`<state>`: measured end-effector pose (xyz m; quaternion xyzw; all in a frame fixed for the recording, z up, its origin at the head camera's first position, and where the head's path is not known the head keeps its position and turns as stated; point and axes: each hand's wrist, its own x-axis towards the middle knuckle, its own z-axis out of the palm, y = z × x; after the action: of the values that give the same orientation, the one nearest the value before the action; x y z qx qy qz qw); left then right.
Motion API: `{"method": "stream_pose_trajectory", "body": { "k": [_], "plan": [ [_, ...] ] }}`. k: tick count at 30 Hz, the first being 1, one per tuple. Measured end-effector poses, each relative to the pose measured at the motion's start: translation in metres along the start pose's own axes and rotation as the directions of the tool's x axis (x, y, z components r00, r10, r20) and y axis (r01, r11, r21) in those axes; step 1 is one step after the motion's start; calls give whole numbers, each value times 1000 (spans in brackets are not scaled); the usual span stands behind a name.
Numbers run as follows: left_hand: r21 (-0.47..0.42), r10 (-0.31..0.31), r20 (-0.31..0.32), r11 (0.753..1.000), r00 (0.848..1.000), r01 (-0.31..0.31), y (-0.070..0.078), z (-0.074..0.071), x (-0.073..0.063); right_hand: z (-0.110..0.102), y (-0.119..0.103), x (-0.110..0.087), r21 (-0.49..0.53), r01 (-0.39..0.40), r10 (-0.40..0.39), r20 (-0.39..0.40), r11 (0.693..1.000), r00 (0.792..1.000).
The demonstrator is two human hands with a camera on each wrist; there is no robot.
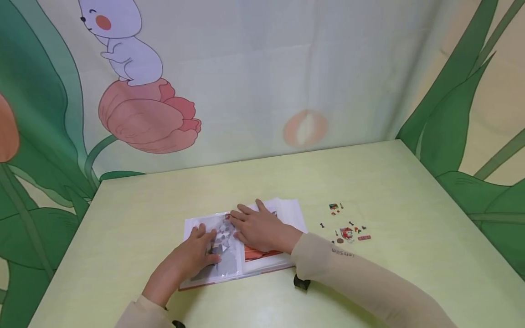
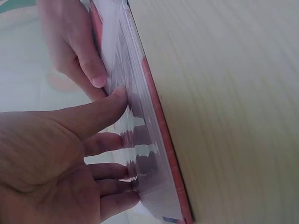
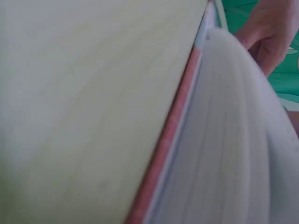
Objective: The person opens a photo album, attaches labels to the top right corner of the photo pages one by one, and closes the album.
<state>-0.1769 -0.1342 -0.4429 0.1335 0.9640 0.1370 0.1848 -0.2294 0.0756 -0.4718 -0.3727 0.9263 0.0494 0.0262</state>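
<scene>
An open album [image 1: 293,210] with clear plastic sleeves lies on the table, its red cover edge [image 2: 161,116] showing below the stacked pages in the left wrist view. The left page [image 1: 229,269] has a greyish picture under shiny plastic; on the right page is an orange-red picture [image 1: 258,253], partly covered by my right hand. My left hand [image 1: 196,253] rests with spread fingertips on the left page. My right hand [image 1: 262,230] lies flat with extended fingers across the right page near the fold. In the right wrist view, the pages [image 3: 224,130] bulge above the red cover and hide most of my right hand.
Right of the album, several small stickers or cutouts lie scattered, among them a red-and-white figure [image 1: 347,233], a red strip [image 1: 364,238] and a brown disc [image 1: 340,240]. A printed curtain [image 1: 246,82] hangs behind the pale table [image 1: 389,182].
</scene>
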Motion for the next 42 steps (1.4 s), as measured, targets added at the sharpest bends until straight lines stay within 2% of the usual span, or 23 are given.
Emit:
{"method": "stream_pose_trajectory", "body": {
  "k": [5, 12, 20, 27, 35, 42],
  "plan": [
    [5, 8, -4, 1000, 1000, -8, -1, -1, -1, 2, 0, 2, -50, -3, 3, -15, 999, 1000],
    [0, -3, 0, 1000, 1000, 3, -1, 0, -2, 0, -1, 10, -66, -61, 62, 7, 996, 998],
    [-7, 18, -11, 1000, 1000, -18, -3, 0, -3, 2, -7, 3, -15, 16, -16, 14, 1000, 1000],
    [0, 16, -6, 1000, 1000, -16, -3, -1, -1, 1, -4, 9, -60, -31, 33, 31, 998, 999],
    [5, 4, -10, 1000, 1000, -4, 0, 0, -2, -3, -2, 13, -36, -71, 73, 41, 997, 996],
    [50, 34, -40, 998, 999, -32, -2, 0, -1, -2, 0, 18, 41, -97, 94, 59, 994, 994]
  ]
}}
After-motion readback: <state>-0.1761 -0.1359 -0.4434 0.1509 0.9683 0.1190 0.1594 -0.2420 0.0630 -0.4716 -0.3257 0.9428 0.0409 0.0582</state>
